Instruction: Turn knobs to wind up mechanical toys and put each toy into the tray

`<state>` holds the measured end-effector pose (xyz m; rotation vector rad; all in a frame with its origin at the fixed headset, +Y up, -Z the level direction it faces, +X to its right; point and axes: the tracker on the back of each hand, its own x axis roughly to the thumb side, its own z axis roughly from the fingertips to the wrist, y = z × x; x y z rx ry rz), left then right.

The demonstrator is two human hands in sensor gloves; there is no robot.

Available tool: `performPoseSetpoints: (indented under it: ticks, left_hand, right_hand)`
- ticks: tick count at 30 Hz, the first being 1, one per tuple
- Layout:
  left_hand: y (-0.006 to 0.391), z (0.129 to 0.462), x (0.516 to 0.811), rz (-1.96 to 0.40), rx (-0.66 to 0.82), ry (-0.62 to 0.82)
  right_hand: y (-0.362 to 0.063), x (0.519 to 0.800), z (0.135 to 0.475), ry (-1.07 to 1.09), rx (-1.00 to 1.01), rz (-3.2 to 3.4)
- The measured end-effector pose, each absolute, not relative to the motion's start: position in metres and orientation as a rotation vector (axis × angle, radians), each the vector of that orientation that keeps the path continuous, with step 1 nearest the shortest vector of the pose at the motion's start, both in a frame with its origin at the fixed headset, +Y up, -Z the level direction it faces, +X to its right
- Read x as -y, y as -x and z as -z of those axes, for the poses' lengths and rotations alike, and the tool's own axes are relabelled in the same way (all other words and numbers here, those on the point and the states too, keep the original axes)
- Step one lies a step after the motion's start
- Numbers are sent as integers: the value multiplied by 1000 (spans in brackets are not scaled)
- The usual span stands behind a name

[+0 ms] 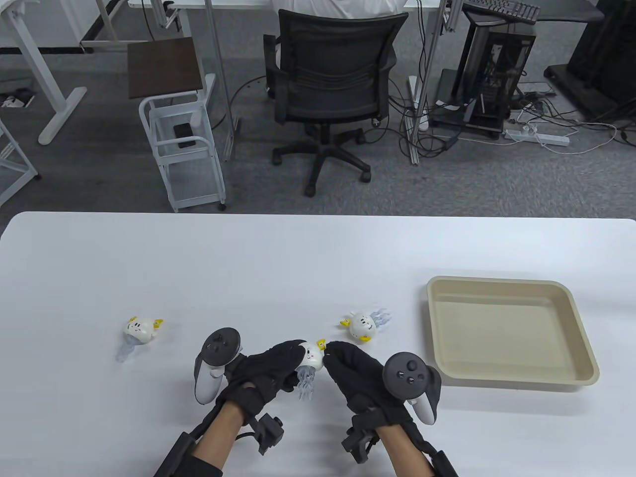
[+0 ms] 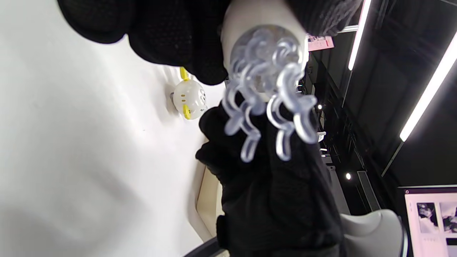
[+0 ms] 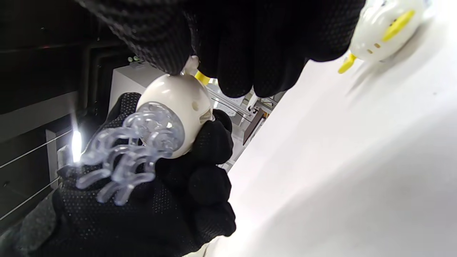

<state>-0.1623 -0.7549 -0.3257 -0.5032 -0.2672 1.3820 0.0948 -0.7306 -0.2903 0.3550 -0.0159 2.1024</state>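
A white jellyfish toy (image 1: 311,358) with clear tentacles (image 1: 306,385) and yellow fins is held above the table between both hands. My left hand (image 1: 271,370) grips its round body (image 3: 175,107) with curled fingers. My right hand (image 1: 348,367) pinches the small knob on the toy's side, next to a yellow fin (image 1: 322,343). The tentacles (image 2: 267,92) hang toward the wrist cameras. A second toy (image 1: 362,324) lies on the table just beyond my right hand, and a third (image 1: 139,330) lies at the left. The beige tray (image 1: 586,348) stands at the right with nothing in it.
The white table (image 1: 298,258) stretches far beyond the hands. Past its far edge stand a black office chair (image 1: 330,84), a white side cart (image 1: 184,149) and a computer tower (image 1: 489,74) on the floor.
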Motion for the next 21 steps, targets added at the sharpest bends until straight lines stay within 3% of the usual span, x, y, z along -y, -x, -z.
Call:
performPoseSetpoints:
  ticks: [9,12,17,21]
  left_hand:
    - [161,327,757,-1426,267,605]
    - [158,325,753,-1407,338,558]
    - [151,321,738,-1226,475,349]
    - [151,320,737,-1186,492,328]
  right_hand:
    - [-95,721,287,-493,113,-2194]
    - [-97,725,287,-384,109,-2143]
    - [-105,744,296,-136,-134,-1805]
    - [-105,748,297,-66,-219,-1723]
